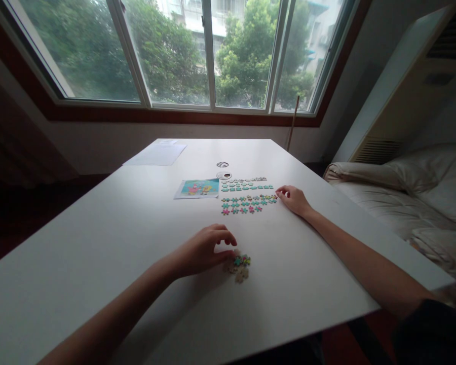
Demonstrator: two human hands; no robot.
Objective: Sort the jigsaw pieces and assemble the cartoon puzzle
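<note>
My left hand (205, 249) hovers with curled fingers just left of a small heap of puzzle pieces (238, 266) near the middle of the white table (99, 243); its fingertips touch the heap's edge. My right hand (294, 198) rests farther back, fingers bent, at the right end of several rows of coloured puzzle pieces (247, 195) laid out flat. Whether it pinches a piece is unclear. A cartoon reference picture (198, 188) lies left of the rows.
A white paper sheet (156, 153) lies at the table's far left corner. Two small round objects (223, 170) sit behind the rows. A bed with pale bedding (410, 187) stands at the right, and a wide window (209, 50) is beyond the table.
</note>
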